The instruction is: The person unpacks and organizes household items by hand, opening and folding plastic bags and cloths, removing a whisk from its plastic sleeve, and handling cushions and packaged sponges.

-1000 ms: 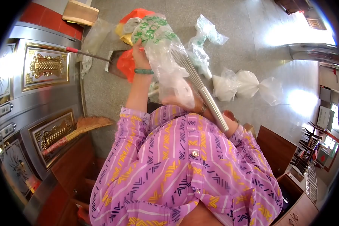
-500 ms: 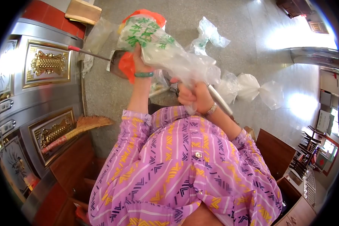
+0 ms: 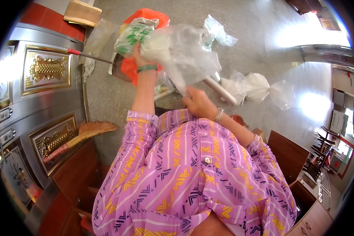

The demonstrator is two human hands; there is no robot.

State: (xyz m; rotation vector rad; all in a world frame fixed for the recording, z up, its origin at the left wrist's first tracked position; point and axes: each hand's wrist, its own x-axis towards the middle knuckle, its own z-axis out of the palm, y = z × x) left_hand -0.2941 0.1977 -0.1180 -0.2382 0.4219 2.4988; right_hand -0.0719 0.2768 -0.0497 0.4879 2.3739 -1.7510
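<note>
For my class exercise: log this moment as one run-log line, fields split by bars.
left hand: holding green-printed bag | right hand: pinching clear plastic, motion-blurred | white bags: on floor

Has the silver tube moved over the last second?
Yes: against the white bag beside it, the silver tube has shifted toward the top of the view, its near end now much higher.

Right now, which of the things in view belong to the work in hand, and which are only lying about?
In use:
- green-printed bag, in the left hand
- clear plastic, its end in the right hand

Apparently just lying about:
- broom
- wooden board
- white bags
- red-tipped pole
</note>
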